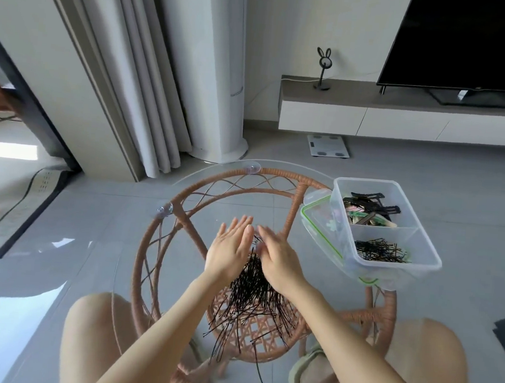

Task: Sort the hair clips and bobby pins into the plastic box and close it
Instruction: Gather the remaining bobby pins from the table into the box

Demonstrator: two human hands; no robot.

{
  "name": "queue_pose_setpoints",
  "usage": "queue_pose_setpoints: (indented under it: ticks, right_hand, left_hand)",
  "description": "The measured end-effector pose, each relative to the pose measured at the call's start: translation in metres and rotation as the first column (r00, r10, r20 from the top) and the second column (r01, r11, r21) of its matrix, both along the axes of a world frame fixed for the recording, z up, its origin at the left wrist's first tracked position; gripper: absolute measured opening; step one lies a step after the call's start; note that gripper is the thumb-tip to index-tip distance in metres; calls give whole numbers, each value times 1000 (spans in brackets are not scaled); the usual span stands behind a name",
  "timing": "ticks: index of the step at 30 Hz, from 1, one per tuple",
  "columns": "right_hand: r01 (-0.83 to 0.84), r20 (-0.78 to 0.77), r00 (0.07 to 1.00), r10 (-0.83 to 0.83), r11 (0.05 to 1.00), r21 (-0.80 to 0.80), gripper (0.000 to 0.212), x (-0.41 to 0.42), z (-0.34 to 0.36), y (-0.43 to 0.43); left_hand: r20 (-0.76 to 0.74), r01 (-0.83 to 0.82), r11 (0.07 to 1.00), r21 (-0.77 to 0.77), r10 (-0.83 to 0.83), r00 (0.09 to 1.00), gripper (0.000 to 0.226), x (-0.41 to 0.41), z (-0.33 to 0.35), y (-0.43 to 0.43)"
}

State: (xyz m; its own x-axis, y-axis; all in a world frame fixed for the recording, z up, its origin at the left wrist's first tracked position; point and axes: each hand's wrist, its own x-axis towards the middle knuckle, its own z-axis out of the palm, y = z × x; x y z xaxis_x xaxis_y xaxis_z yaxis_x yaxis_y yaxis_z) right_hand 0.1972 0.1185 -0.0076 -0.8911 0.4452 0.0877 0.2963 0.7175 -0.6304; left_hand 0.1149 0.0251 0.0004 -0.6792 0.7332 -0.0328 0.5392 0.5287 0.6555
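The fingers [243, 223] of my left hand [231, 246] and right hand [279, 260] were straight, flanking the bobby pins [252, 299] on the glass desk [229, 201]; scooped loosely, some could slide off before the plastic box [421, 242].

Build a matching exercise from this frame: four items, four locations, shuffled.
Items
1. loose bobby pins
2. hair clips
3. green-rimmed lid
4. bathroom scale

Locations
A. on the floor by the TV cabinet
B. far compartment of the plastic box
C. on the glass tabletop, between left hand and right hand
D. sticking out from under that box

Pairs: 1-C, 2-B, 3-D, 4-A
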Motion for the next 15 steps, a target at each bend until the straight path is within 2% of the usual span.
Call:
queue_pose_setpoints:
  ticks: [3,5,7,9,10,11,13,15]
  right_hand:
    - [-55,-74,996,47,991,-122,39,13,-1,-9]
    - [-63,-109,993,38,971,-229,36,25,2,-13]
    - [-83,-124,992,39,925,-372,34,37,9,-17]
    - [-136,-146,986,76,876,-463,35,50,13,-20]
    - [-157,-154,983,98,887,-435,39,57,15,-20]
    - [-166,-153,981,120,926,-338,49,65,17,-20]
    - [-214,-130,969,211,977,-8,72,85,19,-25]
    - [-320,-47,939,342,913,252,90,107,20,-35]
  left_hand:
    - [83,12,999,29,-15,996,47,6,5,-3]
    - [203,2,996,88,-19,979,49,9,5,-11]
    - [334,-15,984,180,-47,941,50,16,4,-21]
    - [377,4,977,212,-85,922,48,24,4,-32]
    - [378,18,975,220,-102,920,47,27,4,-37]
    - [376,32,973,228,-119,919,47,27,4,-41]
    - [378,44,974,220,-127,917,49,25,5,-45]
    - [366,54,979,197,-124,922,54,21,6,-45]
